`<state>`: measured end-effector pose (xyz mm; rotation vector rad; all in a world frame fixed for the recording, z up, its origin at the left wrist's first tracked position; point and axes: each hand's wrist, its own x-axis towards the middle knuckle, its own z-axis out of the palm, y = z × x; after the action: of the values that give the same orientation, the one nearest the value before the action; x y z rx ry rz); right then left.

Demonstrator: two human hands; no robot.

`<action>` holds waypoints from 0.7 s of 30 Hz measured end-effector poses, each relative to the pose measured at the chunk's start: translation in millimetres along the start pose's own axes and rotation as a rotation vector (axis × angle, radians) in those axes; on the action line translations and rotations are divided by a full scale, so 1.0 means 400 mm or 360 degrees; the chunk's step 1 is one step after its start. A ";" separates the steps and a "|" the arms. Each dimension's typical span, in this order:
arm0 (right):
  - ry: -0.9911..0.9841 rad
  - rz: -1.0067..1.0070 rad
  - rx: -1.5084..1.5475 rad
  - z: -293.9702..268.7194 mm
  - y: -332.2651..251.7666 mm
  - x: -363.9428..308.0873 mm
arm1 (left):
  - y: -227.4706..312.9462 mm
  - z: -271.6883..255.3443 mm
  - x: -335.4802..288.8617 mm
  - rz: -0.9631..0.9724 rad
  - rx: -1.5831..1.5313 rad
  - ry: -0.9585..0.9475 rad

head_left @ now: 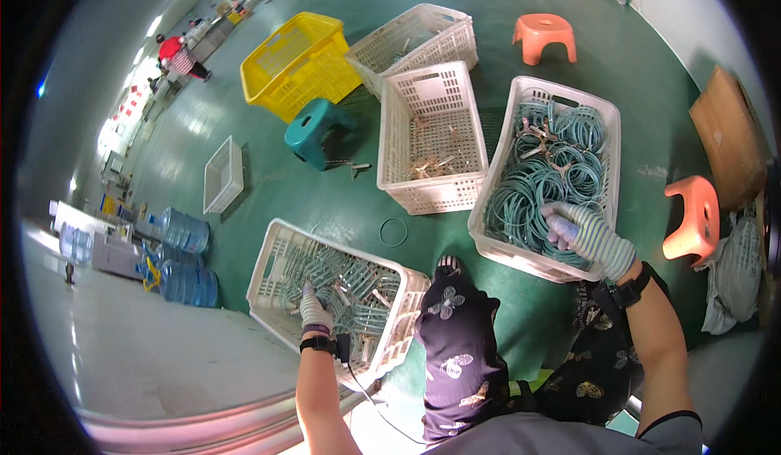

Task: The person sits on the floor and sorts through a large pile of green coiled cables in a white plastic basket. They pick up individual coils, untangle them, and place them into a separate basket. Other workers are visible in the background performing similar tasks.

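My left hand (316,312), in a striped glove, reaches into a white crate (275,335) at lower left. Its fingers are together among thin grey-green rings (358,280), and what they hold is hidden. Clamp-like metal pieces lie among those rings. My right hand (592,235), gloved the same way, is over the near part of another white crate (533,265), full of bundled grey-green rings (537,182). Its fingers are curled together against the rings; whether one is gripped I cannot tell. Several copper-coloured clamps (561,156) rest on these bundles.
Between the crates a single ring (393,232) lies on the green floor. Ahead stand a white crate with a few clamps (434,78), another white crate (370,52), a yellow crate (272,101) and a teal stool (313,134). An orange stool (690,219) and cardboard (728,134) are at right.
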<state>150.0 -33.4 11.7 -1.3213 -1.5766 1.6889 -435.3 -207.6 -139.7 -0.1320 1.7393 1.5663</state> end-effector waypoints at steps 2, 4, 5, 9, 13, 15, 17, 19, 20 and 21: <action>-0.0050 -0.0196 -0.0172 0.004 0.007 -0.001 | 0.009 0.011 0.074 0.0325 0.0211 -0.0078; -0.0071 -0.0345 -0.0549 -0.009 -0.019 -0.021 | 0.046 0.211 -0.014 0.0577 0.0430 -0.0398; -0.0072 -0.0242 -0.0696 -0.013 -0.034 -0.029 | 0.064 0.347 -0.096 0.0615 0.0378 -0.0580; -0.0265 -0.0330 -0.0833 -0.024 -0.059 -0.038 | -0.018 0.623 0.042 0.0551 0.1260 -0.1110; -0.0266 -0.0165 -0.0911 -0.077 -0.034 -0.023 | -0.148 0.880 0.228 0.0960 0.3055 -0.1061; -0.0222 -0.0063 -0.0874 -0.099 -0.023 -0.005 | -0.261 0.868 0.376 0.1057 0.3194 -0.0990; -0.0219 -0.0079 -0.0992 -0.125 -0.012 0.016 | -0.352 0.848 0.488 0.0857 0.3799 -0.1364; -0.0285 0.0114 -0.0965 -0.144 -0.032 0.041 | -0.451 0.847 0.514 0.0600 0.4158 -0.1581; -0.0260 0.0076 -0.0976 -0.150 -0.029 0.045 | -0.500 0.834 0.516 0.0456 0.4051 -0.1363; -0.0251 0.0018 -0.0996 -0.149 -0.023 0.050 | -0.524 0.824 0.527 0.0486 0.4078 -0.1376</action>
<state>190.9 14.0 21.4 -1.4988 -2.3165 1.3763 -312.6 119.5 -413.5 1.6490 1.5997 -1.1902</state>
